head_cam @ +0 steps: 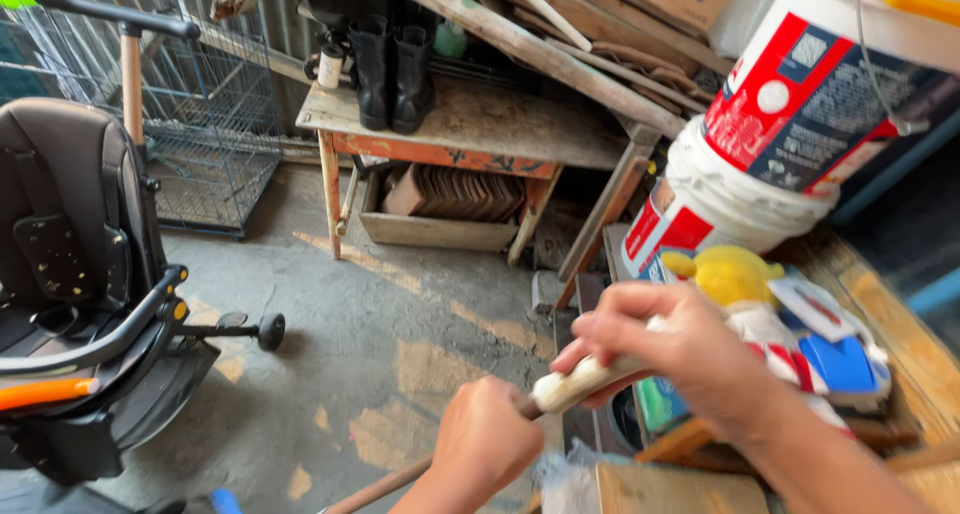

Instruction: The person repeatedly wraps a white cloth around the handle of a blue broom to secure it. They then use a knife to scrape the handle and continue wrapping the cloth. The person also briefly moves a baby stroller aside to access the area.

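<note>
Both hands grip one long stick low in the frame.

The right hand (680, 349) closes around the pale wrapped end of the stick (575, 382); the left hand (487, 444) clenches the brown shaft just below it. The long axis slants down and left from the hands. A yellow plush toy (735, 274) and white buckets (790, 124) lie beyond the right hand, a stroller (80, 304) far left.
</note>
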